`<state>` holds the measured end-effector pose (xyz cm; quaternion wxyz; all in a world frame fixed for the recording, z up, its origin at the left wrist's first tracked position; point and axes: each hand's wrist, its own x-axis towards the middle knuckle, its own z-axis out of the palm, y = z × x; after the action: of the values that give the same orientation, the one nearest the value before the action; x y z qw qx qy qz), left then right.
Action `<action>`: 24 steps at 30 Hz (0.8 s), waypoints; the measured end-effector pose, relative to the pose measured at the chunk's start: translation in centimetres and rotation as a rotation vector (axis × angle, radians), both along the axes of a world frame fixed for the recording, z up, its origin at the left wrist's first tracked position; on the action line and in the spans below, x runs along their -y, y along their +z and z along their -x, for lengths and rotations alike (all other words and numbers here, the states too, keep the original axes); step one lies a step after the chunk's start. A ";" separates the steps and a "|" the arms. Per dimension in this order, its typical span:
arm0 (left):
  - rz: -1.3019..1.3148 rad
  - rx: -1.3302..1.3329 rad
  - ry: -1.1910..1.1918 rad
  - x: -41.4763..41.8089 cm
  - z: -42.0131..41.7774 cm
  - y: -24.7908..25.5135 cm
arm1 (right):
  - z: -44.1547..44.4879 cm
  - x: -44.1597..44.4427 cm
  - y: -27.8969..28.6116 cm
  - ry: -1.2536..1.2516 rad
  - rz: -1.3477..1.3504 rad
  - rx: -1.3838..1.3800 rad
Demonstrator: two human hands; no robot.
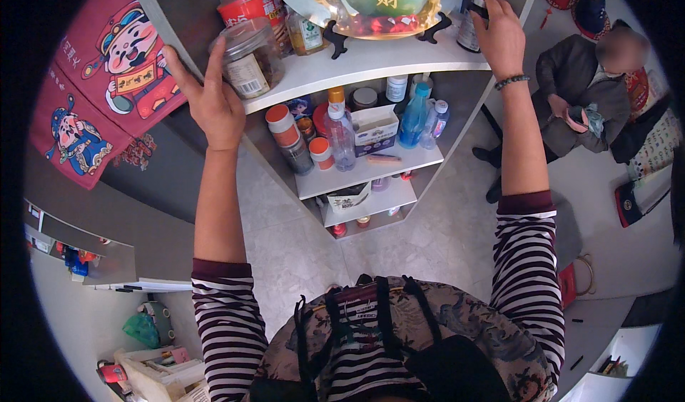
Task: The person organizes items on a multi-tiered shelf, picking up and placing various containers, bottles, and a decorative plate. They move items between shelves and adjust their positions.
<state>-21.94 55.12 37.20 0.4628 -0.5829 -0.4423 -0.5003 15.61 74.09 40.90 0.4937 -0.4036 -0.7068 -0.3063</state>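
Note:
My left hand is at the left end of the upper shelf, two fingers spread apart. One finger lies along the cabinet's side edge, the other beside a clear jar with a silver lid. Whether it presses on the jar I cannot tell. At the shelf's right end my right hand, with a beaded bracelet at the wrist, grips a dark cylindrical container that stands on the shelf. Between the hands, a round green and gold ornamental plate rests on a black stand.
A red-labelled container and a small labelled bottle stand behind the jar. Lower shelves hold a blue bottle, a white box and several jars. A red curtain hangs left; a person sits at right.

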 end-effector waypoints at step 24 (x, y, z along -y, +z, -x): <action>0.030 0.002 0.011 0.2 -0.1 -0.3 | 0.8 2.0 -5.0 0.093 0.036 -0.174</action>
<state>-21.82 54.95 36.89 0.4561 -0.5871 -0.4535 -0.4917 14.84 72.08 35.87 0.5594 -0.4043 -0.6847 -0.2341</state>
